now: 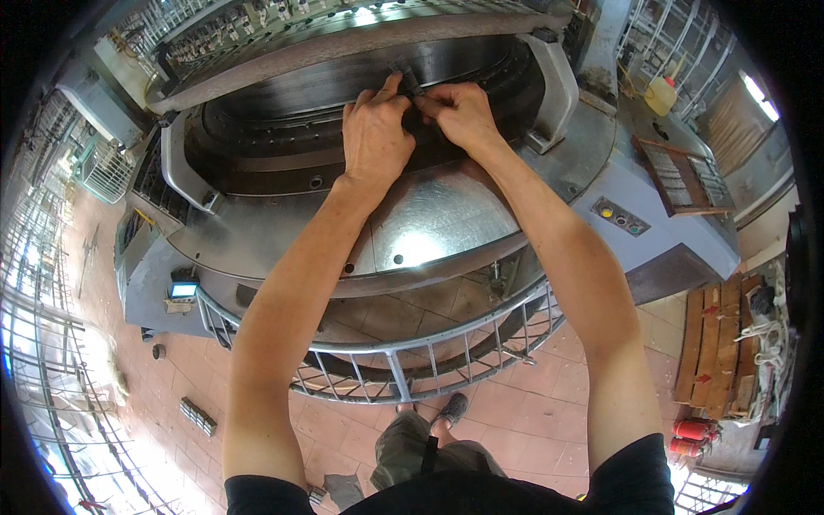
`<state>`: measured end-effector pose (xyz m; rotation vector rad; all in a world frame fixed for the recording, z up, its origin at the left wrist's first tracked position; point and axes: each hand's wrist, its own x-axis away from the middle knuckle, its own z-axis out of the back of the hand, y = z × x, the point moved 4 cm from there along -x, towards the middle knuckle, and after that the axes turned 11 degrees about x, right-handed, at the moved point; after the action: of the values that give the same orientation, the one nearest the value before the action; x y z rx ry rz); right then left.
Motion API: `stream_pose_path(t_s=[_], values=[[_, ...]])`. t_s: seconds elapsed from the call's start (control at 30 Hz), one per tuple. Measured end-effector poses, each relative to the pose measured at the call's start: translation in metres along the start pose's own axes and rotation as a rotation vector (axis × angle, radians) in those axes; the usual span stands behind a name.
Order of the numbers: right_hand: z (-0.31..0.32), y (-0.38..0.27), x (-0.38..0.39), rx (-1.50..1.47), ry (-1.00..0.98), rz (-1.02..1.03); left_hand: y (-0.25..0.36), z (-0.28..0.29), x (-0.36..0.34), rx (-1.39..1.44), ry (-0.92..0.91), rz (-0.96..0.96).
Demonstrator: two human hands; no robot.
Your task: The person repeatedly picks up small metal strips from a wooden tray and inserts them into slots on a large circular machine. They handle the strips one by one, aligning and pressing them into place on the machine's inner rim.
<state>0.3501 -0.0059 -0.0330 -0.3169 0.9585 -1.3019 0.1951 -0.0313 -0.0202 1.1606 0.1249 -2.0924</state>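
Note:
Both my arms reach forward over a large round knitting machine (283, 219) with a dark ring-shaped bed. My right hand (462, 116) pinches a small dark metal piece (407, 79) between thumb and fingers, just above the bed. Close beside it, my left hand (376, 133) has its fingers curled, with the index finger stretched up against the same piece. What lies under my left palm is hidden. Behind the hands rises the dark cylinder wall (326, 81), and nearer to me is a shiny metal cover plate (442, 215).
Silver brackets (558, 90) flank the opening. A curved grey railing (395, 369) runs between my legs and the machine. A button panel (620, 216) and a wooden-framed tray (682, 178) are at right, near a yellowish bottle (660, 94). Red fire extinguishers (691, 436) lie lower right.

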Motion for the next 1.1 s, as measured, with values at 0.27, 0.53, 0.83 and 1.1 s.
stream_pose_path(t_s=[0.27,0.53,0.83,1.1], values=[[-0.0004,0.0004,-0.0006,0.030,0.025,0.070,0.0024,0.0026,-0.0008,0.030,0.027,-0.021],[-0.0001,0.0000,0.0006,-0.002,0.023,0.011,0.0046,0.0039,-0.0017,0.037,0.001,-0.022],[0.0007,0.0002,0.0006,0.012,0.028,-0.005,0.0033,0.0023,-0.0015,0.041,-0.008,-0.035],[-0.0010,0.0014,-0.0010,0.014,0.039,0.005,0.0026,0.0006,-0.0012,0.021,-0.032,-0.032]])
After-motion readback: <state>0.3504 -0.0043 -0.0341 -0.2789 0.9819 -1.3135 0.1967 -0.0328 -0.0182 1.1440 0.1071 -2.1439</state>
